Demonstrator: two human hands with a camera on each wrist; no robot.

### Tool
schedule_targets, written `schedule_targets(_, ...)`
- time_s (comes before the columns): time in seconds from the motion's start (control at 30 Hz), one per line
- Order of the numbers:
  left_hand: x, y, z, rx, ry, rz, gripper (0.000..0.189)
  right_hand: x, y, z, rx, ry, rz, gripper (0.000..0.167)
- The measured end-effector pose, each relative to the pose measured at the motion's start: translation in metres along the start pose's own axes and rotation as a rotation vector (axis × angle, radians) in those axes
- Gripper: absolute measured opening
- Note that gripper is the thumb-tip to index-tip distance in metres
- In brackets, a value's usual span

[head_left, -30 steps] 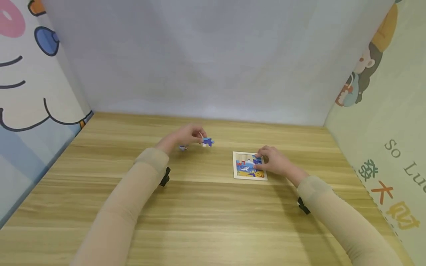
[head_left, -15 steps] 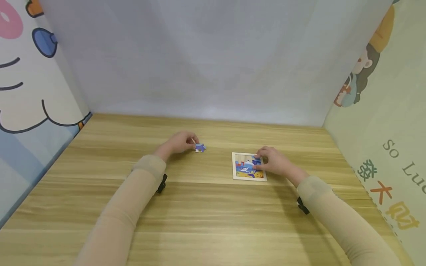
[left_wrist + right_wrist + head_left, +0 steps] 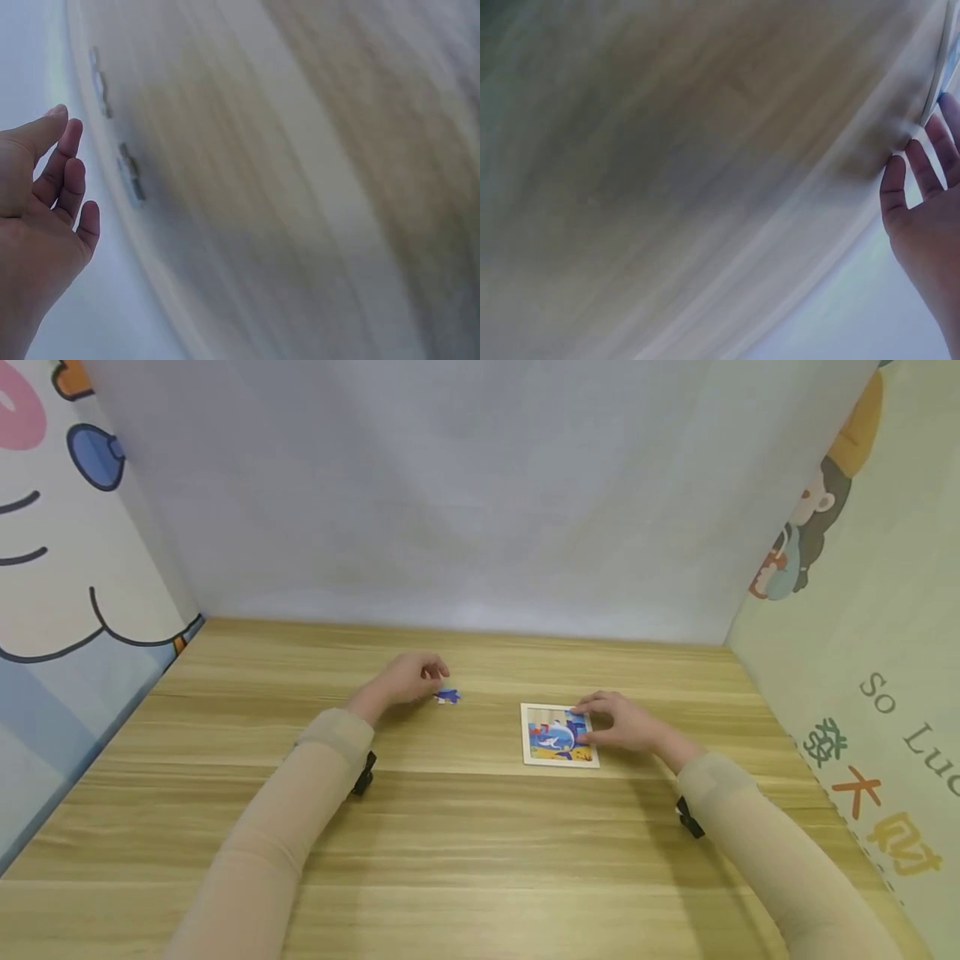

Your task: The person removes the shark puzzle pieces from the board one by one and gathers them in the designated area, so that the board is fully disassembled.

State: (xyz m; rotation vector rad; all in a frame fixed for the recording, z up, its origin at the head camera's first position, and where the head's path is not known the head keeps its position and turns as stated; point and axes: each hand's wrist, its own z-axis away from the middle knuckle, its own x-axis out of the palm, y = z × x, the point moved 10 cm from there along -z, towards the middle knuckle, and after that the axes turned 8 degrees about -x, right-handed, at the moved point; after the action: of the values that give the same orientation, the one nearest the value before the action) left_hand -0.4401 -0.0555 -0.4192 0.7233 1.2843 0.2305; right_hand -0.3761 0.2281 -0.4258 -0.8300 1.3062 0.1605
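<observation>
Nothing is gripped by the left hand's (image 3: 405, 678) loose fingers beside a piece (image 3: 448, 697); the puzzle (image 3: 552, 742), touched by the right hand's (image 3: 624, 725) unclenched fingers, could be shifted by uneven pressure.

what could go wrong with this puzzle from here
The left grip might nudge the loose piece close by. The right grip touches the frame, so a slip could shift it. The loose piece could be turned the wrong way for the gap at the frame's upper left.
</observation>
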Motion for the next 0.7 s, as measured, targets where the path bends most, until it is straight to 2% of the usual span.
schedule_targets(0.2, -0.002, 0.02, -0.002, 0.019, 0.002, -0.033, 0.022, 0.002, 0.002, 0.001, -0.03, -0.026, -0.016, 0.064)
schedule_targets(0.5, 0.005, 0.081, 0.001, 0.141, 0.014, -0.06, 0.022, 0.003, 0.005, 0.002, -0.043, 0.003, -0.023, 0.071)
schedule_targets(0.7, 0.02, 0.11, -0.004, 0.214, 0.008, -0.067, 0.025, 0.003, 0.004, 0.003, -0.007, 0.002, 0.023, 0.076)
